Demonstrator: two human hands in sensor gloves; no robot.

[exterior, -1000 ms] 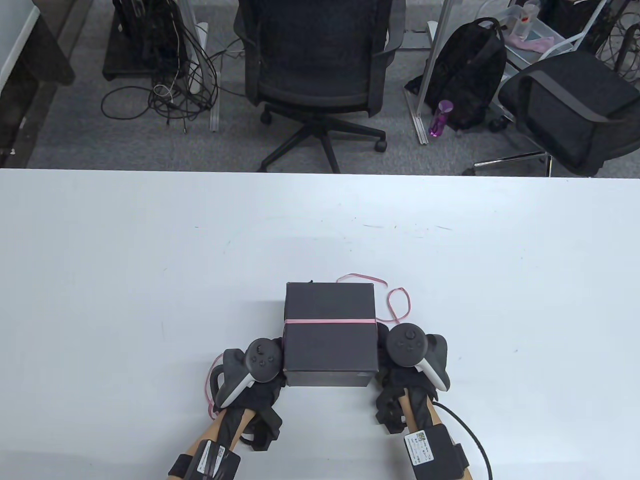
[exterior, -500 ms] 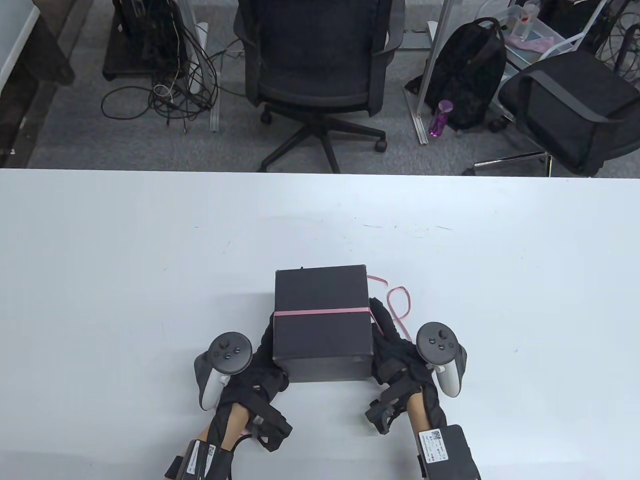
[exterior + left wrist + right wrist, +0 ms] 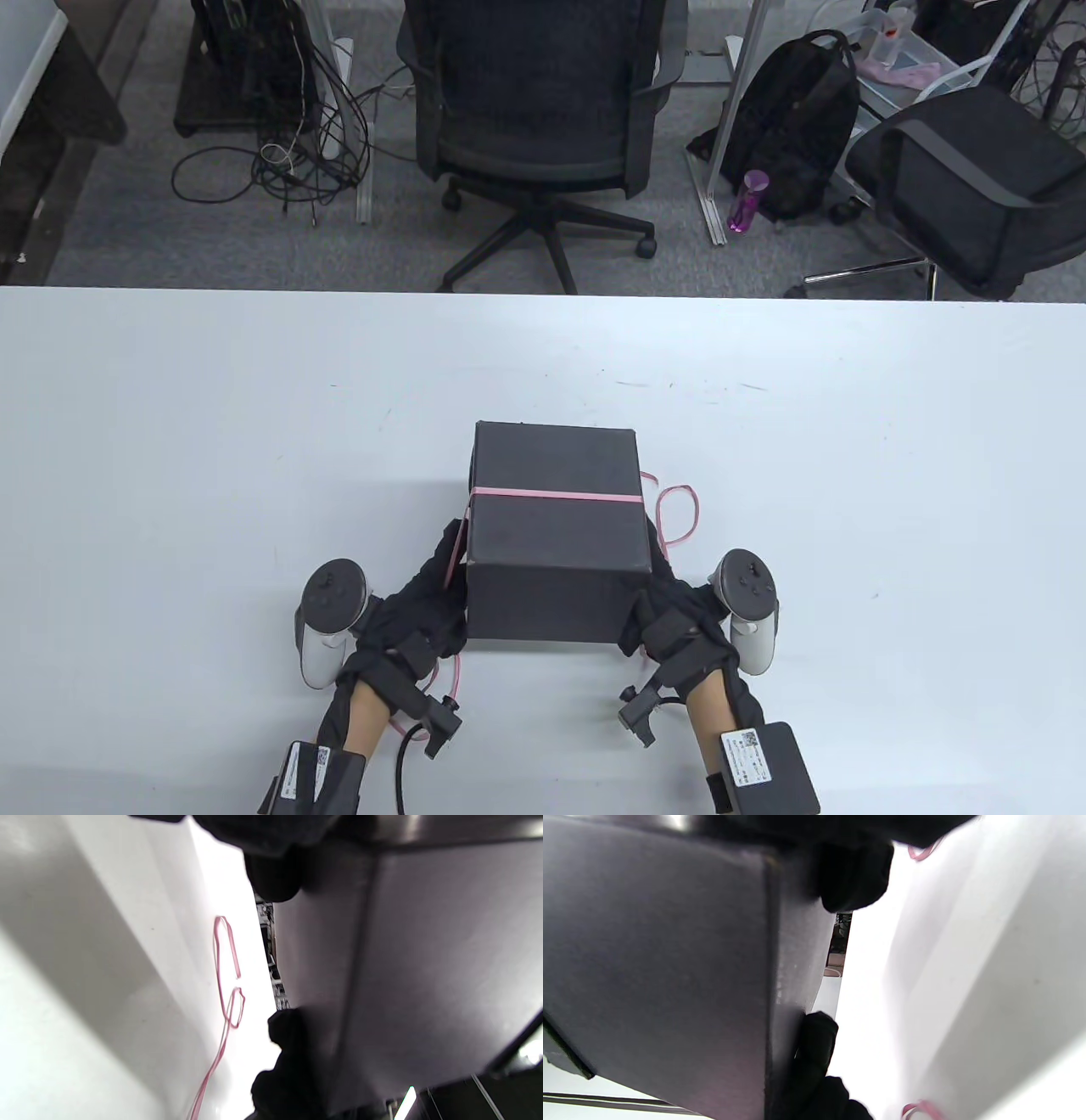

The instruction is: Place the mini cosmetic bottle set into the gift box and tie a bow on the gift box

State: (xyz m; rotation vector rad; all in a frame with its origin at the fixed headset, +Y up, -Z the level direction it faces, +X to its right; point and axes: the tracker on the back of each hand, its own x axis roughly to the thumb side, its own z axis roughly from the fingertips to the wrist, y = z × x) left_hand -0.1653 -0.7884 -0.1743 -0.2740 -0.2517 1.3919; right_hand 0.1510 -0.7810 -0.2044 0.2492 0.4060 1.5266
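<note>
White worktop [image 3: 212, 441] carrying black gift box [image 3: 556, 518], lifted at near centre; left hand [image 3: 420, 598] and right hand [image 3: 679, 615] each keeping a grip on its sides; pink ribbon [image 3: 551, 493] crossing lid, ends trailing.

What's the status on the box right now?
Left hand and right hand grip gift box sides. Pink ribbon across the top, no bow yet. Nothing in the way.

We find the gift box [image 3: 555, 518] near the front middle of the table [image 3: 170, 475], between our left hand [image 3: 420, 598] on its left side and our right hand [image 3: 679, 611] on its right. The ribbon [image 3: 556, 495] crosses its top; loose loops lie on the table right of it, another strand below its left corner.
</note>
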